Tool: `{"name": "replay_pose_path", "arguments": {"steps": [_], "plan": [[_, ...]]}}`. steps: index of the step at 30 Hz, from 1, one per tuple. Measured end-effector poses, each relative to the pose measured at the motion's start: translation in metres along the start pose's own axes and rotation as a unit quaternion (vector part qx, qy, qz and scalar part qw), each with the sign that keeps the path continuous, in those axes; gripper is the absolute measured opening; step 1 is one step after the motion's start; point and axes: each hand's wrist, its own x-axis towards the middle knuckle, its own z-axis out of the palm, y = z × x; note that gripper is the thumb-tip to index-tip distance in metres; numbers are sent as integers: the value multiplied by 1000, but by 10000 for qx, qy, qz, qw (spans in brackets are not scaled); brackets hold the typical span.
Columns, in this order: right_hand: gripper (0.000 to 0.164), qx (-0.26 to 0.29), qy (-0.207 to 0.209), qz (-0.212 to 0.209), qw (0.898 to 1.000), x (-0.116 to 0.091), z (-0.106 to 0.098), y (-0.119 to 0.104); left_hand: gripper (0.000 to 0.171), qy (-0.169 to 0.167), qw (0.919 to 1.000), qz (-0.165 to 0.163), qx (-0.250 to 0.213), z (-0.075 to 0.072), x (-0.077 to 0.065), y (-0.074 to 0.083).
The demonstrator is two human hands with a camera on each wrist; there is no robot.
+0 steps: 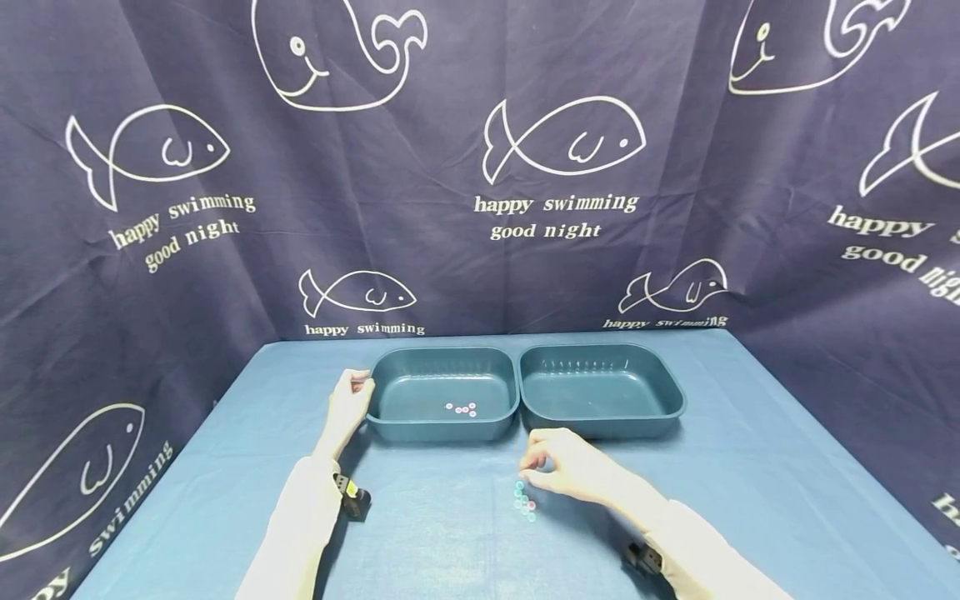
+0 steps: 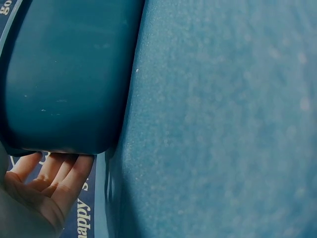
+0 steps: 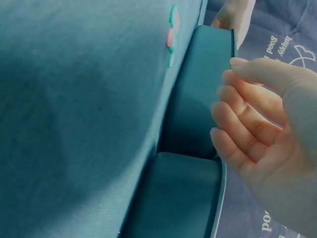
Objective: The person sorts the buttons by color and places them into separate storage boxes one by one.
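Head view: a person works at a worktop (image 1: 442,517) covered in blue cloth, where two teal bins stand side by side, the left bin (image 1: 442,431) and the right bin (image 1: 603,428). The left hand (image 1: 348,408) is at the outer end of the left bin; from the left wrist, its fingers (image 2: 74,181) lie close together with their tips against the end wall, while the thumb is mostly out of sight, so whether it clamps the rim cannot be told. Five small pink pieces (image 1: 465,409) lie on the floor of that bin, toward its right front part. The right hand (image 1: 573,467) is over the worktop in front of the right bin, just beside a loose cluster of small pieces (image 1: 523,499), mostly green with one pink among them, which lies nearer the person than the bins, roughly in line with where they meet. In the right wrist view, its thumb and forefinger tips come close together and the other fingers bend gently side by side; whether anything is pinched between the tips cannot be told. Both arms wear pale sleeves (image 1: 296,517) and a dark device (image 1: 356,502) at each wrist. Behind hangs a dark curtain (image 1: 562,283) printed with white fish, whales and lettering.
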Motion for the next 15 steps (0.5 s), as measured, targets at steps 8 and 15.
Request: {"name": "replay_pose_path", "arguments": {"steps": [8, 15], "plan": [[4, 124, -69, 18, 9999, -4, 6, 4, 27, -1, 10000, 3, 21, 0, 0, 0], [4, 179, -128, 10, 9998, -5, 8, 5, 26, -13, 10000, 33, 39, -1, 0, 0]]}}
